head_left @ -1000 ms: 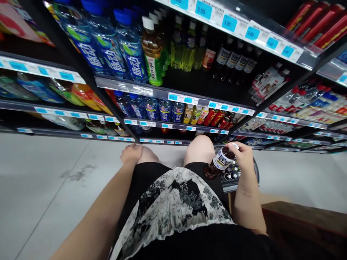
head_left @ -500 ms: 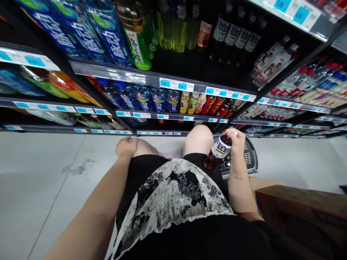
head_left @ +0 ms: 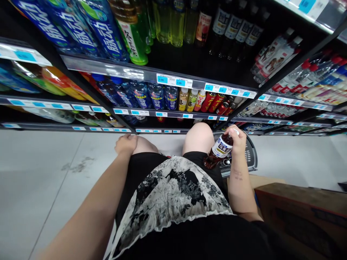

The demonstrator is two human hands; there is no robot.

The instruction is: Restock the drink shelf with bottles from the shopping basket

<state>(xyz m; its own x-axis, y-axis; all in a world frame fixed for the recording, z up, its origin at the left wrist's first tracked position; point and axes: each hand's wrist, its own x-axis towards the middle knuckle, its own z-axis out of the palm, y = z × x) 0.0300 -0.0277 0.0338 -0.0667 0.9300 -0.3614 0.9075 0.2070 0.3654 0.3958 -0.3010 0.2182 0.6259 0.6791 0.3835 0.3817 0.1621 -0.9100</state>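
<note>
My right hand (head_left: pixel 239 140) is closed around the neck of a dark brown drink bottle (head_left: pixel 221 148) with a white cap and a white-and-blue label. The bottle tilts, its base low over my right thigh beside the knee. My left hand (head_left: pixel 126 145) rests on my left knee, holding nothing, its fingers laid over the knee and partly hidden. Under my right forearm stands a dark basket (head_left: pixel 253 155), mostly covered by the arm and bottle, with a bottle with a white cap (head_left: pixel 225 162) showing inside.
Ahead, the drink shelf (head_left: pixel 184 66) holds blue-labelled bottles (head_left: pixel 108 36), a green tea bottle (head_left: pixel 132 38), and dark bottles with white labels (head_left: pixel 234 27). Price tags line the shelf edges. A cardboard box (head_left: pixel 303 202) stands on the floor at the right.
My view has shifted slightly, so the shelves sit a little differently in the picture. Both hands and the drink bottle stay almost where they were.
</note>
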